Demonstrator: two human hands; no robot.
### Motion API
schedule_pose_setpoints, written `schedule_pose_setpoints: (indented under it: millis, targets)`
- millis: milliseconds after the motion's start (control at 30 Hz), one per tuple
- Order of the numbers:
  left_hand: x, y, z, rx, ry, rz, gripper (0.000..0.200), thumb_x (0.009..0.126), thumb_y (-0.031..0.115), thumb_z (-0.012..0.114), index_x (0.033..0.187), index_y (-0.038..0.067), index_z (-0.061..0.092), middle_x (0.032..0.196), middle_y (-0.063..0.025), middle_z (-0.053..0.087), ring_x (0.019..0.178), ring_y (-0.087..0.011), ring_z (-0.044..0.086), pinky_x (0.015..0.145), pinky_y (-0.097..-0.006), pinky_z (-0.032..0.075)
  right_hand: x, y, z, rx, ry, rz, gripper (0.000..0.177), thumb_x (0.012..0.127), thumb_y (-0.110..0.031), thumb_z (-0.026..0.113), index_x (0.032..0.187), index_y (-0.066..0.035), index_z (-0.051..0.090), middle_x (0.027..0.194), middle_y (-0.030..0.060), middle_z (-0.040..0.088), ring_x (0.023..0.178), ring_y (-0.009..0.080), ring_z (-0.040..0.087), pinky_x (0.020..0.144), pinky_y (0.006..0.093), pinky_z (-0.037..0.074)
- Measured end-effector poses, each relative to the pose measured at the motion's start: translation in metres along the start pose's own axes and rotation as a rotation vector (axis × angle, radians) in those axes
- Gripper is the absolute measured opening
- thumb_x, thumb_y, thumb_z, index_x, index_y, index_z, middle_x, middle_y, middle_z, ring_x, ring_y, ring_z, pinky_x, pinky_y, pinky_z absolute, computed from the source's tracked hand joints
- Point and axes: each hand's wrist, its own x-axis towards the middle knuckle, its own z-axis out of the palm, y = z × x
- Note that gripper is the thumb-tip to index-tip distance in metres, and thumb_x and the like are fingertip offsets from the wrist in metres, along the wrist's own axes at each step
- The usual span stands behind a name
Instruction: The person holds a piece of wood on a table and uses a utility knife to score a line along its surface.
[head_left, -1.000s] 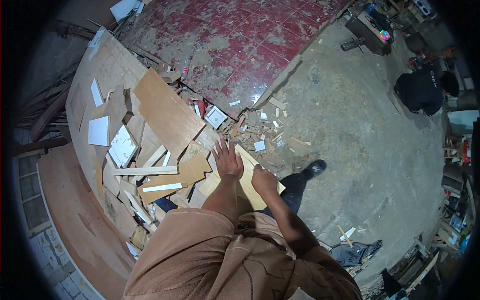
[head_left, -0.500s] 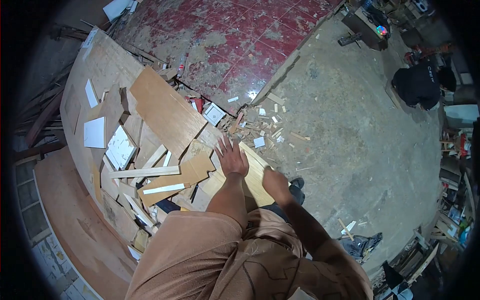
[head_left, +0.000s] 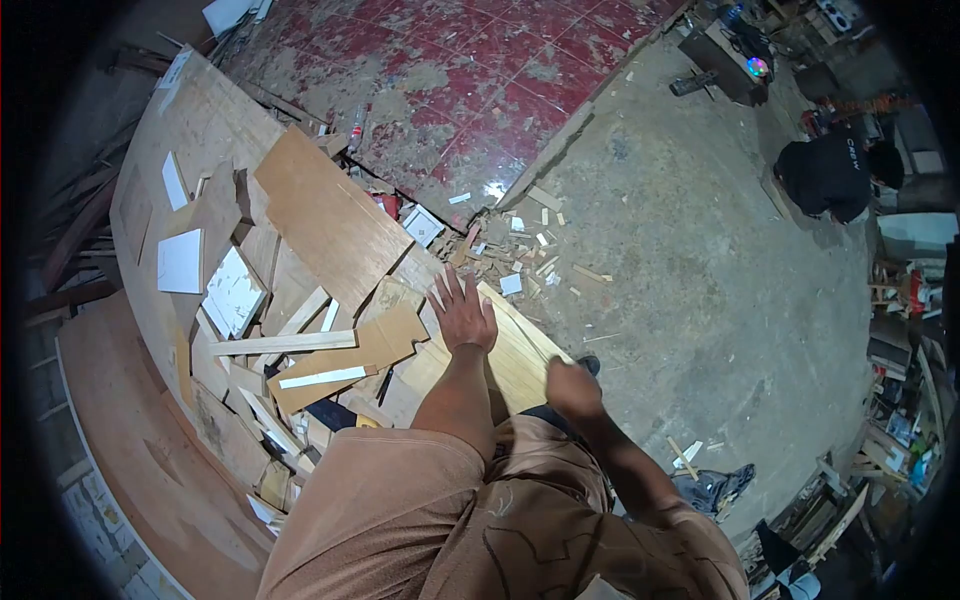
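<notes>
My left hand (head_left: 465, 315) lies flat with its fingers spread, pressing on a pale wooden board (head_left: 522, 368) in front of my body. Closed in a fist, my right hand (head_left: 573, 388) is at the board's right edge, near its lower corner. A thin line runs along the board towards that fist; whatever the fingers hold is hidden. Left of the board lies a brown notched panel (head_left: 400, 330) with a white strip (head_left: 322, 378) on it. A larger brown sheet (head_left: 330, 215) is farther up.
Several offcuts and white-faced panels (head_left: 180, 262) cover the worktop at left. Wood scraps (head_left: 511, 284) litter the concrete floor (head_left: 690, 260) beyond the board. A person in a dark shirt (head_left: 828, 178) crouches at far right. Dark cloth (head_left: 722, 488) lies on the floor at lower right.
My right fist has moved down and to the right along the board's edge. My left hand stays in place on the board. The view has shifted slightly.
</notes>
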Motion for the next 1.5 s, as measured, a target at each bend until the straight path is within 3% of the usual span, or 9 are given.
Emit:
schedule_pose_setpoints:
  millis: [100,233,467,567,633,733,1067,1333,1500]
  targets:
    - [-0.002,0.0,-0.001,0.005,-0.022,0.012,0.065,0.091,0.037,0.041,0.147,0.007,0.027,0.156,-0.0224,0.011,0.144,-0.0423,0.005,0.115,-0.0564,0.0,0.069,-0.017,0.027,0.09,-0.031,0.003,0.022,0.087,-0.013,0.045,0.095,0.0,0.061,0.088,0.0262,0.066,0.085,0.0425,0.066,0.073,0.0517,0.053]
    - [-0.002,-0.001,0.0,-0.004,-0.014,0.015,0.067,0.091,0.039,0.041,0.148,0.007,0.026,0.156,-0.0217,0.01,0.144,-0.0415,0.004,0.115,-0.056,-0.001,0.061,-0.016,0.027,0.134,0.012,0.031,0.024,0.091,-0.017,0.046,0.097,0.0,0.061,0.088,0.0252,0.066,0.085,0.0427,0.065,0.075,0.0534,0.051]
    - [0.001,0.001,-0.006,-0.02,-0.035,-0.001,0.066,0.091,0.041,0.041,0.146,0.006,0.029,0.157,-0.022,0.008,0.144,-0.0415,0.003,0.115,-0.0558,0.0,-0.043,0.027,-0.001,0.027,0.128,-0.06,0.015,0.088,-0.016,0.051,0.081,-0.003,0.055,0.068,0.0215,0.062,0.065,0.0427,0.063,0.057,0.0514,0.052]
    - [0.001,0.002,-0.007,-0.037,-0.032,-0.005,0.066,0.091,0.041,0.041,0.146,0.006,0.03,0.157,-0.0221,0.008,0.145,-0.0413,0.003,0.115,-0.0558,0.0,-0.021,0.019,0.017,0.014,0.223,-0.183,0.017,0.088,-0.018,0.052,0.084,-0.002,0.057,0.071,0.0228,0.064,0.068,0.0421,0.065,0.06,0.0519,0.052]
    - [0.001,0.001,-0.008,-0.032,-0.024,-0.001,0.066,0.091,0.041,0.041,0.145,0.006,0.031,0.156,-0.0222,0.008,0.145,-0.0413,0.003,0.115,-0.0559,0.0,0.023,-0.009,0.018,0.073,0.006,0.036,0.021,0.089,-0.02,0.05,0.087,-0.001,0.058,0.075,0.0241,0.065,0.072,0.0418,0.066,0.063,0.0522,0.052]
    - [0.002,0.001,-0.003,-0.03,-0.014,0.008,0.065,0.091,0.042,0.041,0.145,0.007,0.031,0.156,-0.0223,0.009,0.144,-0.0414,0.003,0.115,-0.0562,0.0,0.067,-0.014,0.034,0.06,0.077,-0.031,0.017,0.086,-0.013,0.047,0.09,-0.002,0.059,0.076,0.0223,0.066,0.073,0.0404,0.067,0.065,0.0493,0.054]
    - [0.001,0.002,-0.004,-0.012,-0.007,0.012,0.067,0.09,0.043,0.042,0.145,0.007,0.031,0.156,-0.0231,0.009,0.144,-0.0423,0.004,0.115,-0.057,0.0,-0.041,0.026,-0.003,0.082,0.175,-0.019,0.011,0.085,-0.014,0.05,0.083,-0.005,0.056,0.066,0.0198,0.063,0.062,0.0375,0.066,0.057,0.0488,0.053]
    - [0.001,0.003,-0.007,0.008,-0.026,0.009,0.067,0.09,0.043,0.042,0.145,0.007,0.031,0.156,-0.0226,0.008,0.144,-0.0422,0.003,0.115,-0.0573,0.0,0.065,-0.014,0.034,0.062,0.101,-0.035,0.017,0.085,-0.012,0.049,0.089,0.0,0.061,0.075,0.0212,0.067,0.072,0.0378,0.069,0.062,0.0464,0.056]
    - [0.001,0.006,-0.011,0.007,-0.076,0.001,0.067,0.089,0.043,0.042,0.144,0.006,0.032,0.156,-0.023,0.009,0.144,-0.0424,0.003,0.114,-0.0576,0.0,0.002,0.014,0.012,0.058,0.071,0.005,0.015,0.084,-0.012,0.051,0.086,-0.002,0.061,0.074,0.0215,0.066,0.07,0.039,0.067,0.061,0.0477,0.055]
